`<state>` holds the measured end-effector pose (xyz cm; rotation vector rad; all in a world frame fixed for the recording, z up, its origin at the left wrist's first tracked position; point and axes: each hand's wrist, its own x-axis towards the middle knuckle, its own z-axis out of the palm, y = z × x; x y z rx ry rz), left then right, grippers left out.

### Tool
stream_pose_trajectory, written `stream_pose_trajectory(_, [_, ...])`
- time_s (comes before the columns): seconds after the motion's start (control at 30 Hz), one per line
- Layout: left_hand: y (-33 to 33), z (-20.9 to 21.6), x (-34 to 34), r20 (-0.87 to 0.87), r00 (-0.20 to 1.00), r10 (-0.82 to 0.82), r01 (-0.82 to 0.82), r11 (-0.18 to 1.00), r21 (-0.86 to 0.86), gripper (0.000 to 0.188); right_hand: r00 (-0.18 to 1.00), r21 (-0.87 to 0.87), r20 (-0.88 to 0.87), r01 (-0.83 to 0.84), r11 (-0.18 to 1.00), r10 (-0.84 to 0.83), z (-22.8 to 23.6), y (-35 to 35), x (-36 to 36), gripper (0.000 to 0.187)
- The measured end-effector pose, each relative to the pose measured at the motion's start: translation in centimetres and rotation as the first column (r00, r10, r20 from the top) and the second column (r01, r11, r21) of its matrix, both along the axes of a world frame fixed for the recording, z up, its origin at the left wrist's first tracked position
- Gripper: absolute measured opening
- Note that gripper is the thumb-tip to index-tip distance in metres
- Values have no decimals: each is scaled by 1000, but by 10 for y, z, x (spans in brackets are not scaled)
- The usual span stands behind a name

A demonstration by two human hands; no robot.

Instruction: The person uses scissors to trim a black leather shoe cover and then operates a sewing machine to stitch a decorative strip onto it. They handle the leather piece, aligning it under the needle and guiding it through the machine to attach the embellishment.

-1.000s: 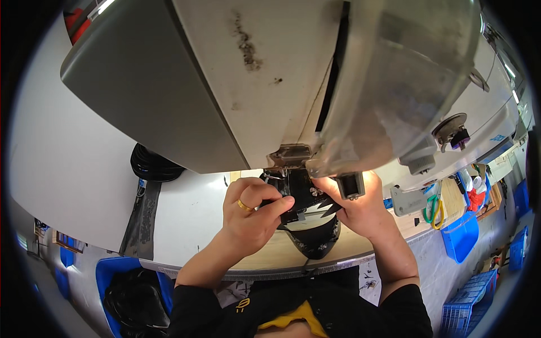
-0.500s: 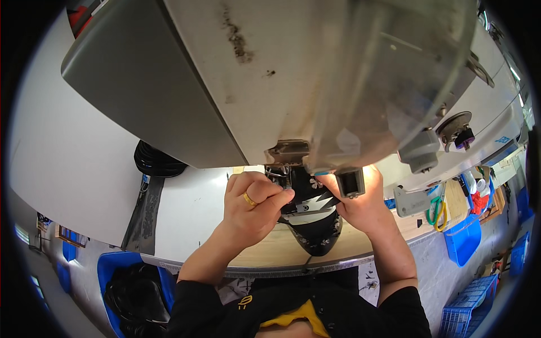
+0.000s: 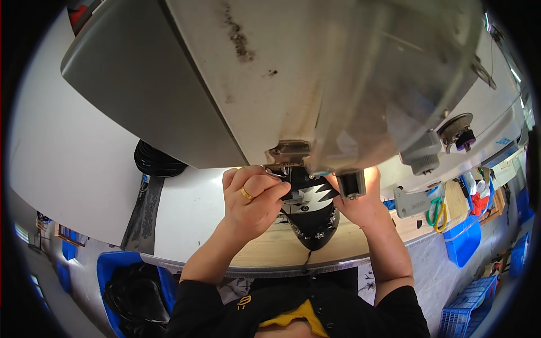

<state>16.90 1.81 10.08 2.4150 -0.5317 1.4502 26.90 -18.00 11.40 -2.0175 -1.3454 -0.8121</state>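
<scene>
Under the head of a sewing machine (image 3: 293, 155) lies a black and white sewn piece (image 3: 313, 225). Its rounded, pointed end faces me. It bears a jagged white patch, a small round eye-like spot and a band of pale, shiny flower-like marks. My left hand (image 3: 251, 200), with a gold ring, is closed at its left edge, thumb and fingers pressed together beside the needle area. On the other side my right hand (image 3: 360, 200) grips the right edge. A dark machine part hides some of its fingers. Where the needle meets the piece is hard to make out.
Right of the machine lie a grey phone-like slab (image 3: 411, 203), green-and-yellow-handled scissors (image 3: 437, 217) and a blue bin (image 3: 463, 242). A blue tub (image 3: 104, 276) of black pieces stands below left. A coiled black bundle (image 3: 158, 159) sits on the white tabletop (image 3: 191, 217).
The sewn piece has shifted slightly away from me and turned, so more of its white patch and shiny marks show. Both hands stay at its edges, moving a little with it.
</scene>
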Motion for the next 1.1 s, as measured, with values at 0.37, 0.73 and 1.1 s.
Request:
stream_pose_trajectory(0.37, [0,-4,3,8,1000,11,-11,1000,-23,31,1000,138,-11,-13,990,15,-12,8,14,45])
stream_pose_trajectory(0.73, [1,0,1,-24,999,45,-46,999,-26,20,996,248,-78,-26,968,47,-21,17,26,32])
stream_pose_trajectory(1.1, [7,-4,5,-40,999,-1,-1,998,-55,19,997,183,-35,70,981,-64,-34,23,33,30])
